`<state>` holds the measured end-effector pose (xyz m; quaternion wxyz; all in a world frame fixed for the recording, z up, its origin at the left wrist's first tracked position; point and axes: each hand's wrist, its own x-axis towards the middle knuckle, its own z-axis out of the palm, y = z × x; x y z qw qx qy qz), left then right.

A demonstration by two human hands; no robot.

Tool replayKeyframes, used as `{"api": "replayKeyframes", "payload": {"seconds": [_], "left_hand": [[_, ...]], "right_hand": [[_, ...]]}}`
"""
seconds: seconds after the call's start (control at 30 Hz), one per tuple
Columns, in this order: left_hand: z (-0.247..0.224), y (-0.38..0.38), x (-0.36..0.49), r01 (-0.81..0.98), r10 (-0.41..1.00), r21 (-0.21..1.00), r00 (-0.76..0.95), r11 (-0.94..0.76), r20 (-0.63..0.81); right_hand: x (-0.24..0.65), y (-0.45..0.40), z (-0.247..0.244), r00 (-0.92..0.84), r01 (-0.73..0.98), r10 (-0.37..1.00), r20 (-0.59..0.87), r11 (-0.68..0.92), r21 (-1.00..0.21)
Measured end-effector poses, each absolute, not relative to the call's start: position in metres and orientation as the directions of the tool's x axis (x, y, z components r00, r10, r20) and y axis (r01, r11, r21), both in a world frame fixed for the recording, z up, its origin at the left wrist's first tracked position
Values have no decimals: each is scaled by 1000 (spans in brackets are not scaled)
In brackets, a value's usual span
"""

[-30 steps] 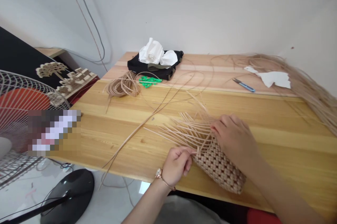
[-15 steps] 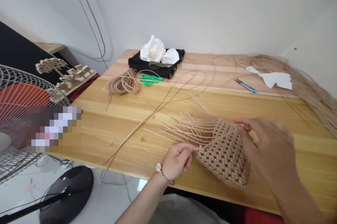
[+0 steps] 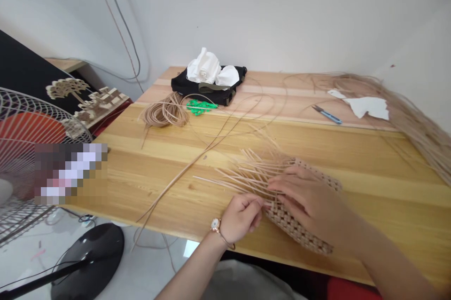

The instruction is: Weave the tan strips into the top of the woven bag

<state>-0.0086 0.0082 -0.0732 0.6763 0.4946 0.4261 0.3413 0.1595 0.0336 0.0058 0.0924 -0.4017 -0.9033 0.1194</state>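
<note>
A woven piece of tan strands (image 3: pixel 287 221) lies on the wooden table in front of me, partly covered by my right hand. Many loose strand ends (image 3: pixel 243 175) fan out leftward from its edge. My left hand (image 3: pixel 245 213), a watch at its wrist, is closed in a pinch on a strand at the near left corner of the weave. Across the top of the weave reaches my right hand (image 3: pixel 306 199), its fingers bent but apart. Its fingertips are among the bases of the loose strands; no strand shows clearly gripped in it.
Behind lie a coil of strands (image 3: pixel 164 113), a green bundle (image 3: pixel 200 107) and a black bag (image 3: pixel 179 83) with white tissue (image 3: pixel 203 68). Blue thread snips (image 3: pixel 327 115), tissue paper (image 3: pixel 368 106) and a long strand bundle (image 3: pixel 412 116) are at right. A fan (image 3: pixel 31 126) stands left.
My right hand has moved left from the weave's right side to the loose strands, and the strand it drew across the weave is no longer taut. My left hand stays nearly in place.
</note>
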Motion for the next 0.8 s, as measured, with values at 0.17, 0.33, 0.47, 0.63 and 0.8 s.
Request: {"api": "replayKeyframes", "payload": {"seconds": [0.17, 0.33, 0.47, 0.63, 0.8], "left_hand": [[-72, 9, -9, -39, 883, 959, 404, 280, -241], [-74, 8, -9, -39, 884, 949, 377, 314, -277], [-75, 8, -9, -46, 876, 937, 372, 347, -306], [-75, 7, -9, -58, 863, 918, 369, 392, -345], [-75, 6, -8, -71, 853, 906, 375, 418, -364]], "right_hand": [[150, 33, 9, -691, 698, 716, -102, 623, -353], [156, 36, 5, -707, 687, 693, -141, 624, -372], [157, 38, 6, -700, 690, 692, -179, 590, -420], [158, 35, 5, -664, 715, 728, -169, 553, -427], [159, 31, 1, -657, 709, 742, -130, 551, -439]]}}
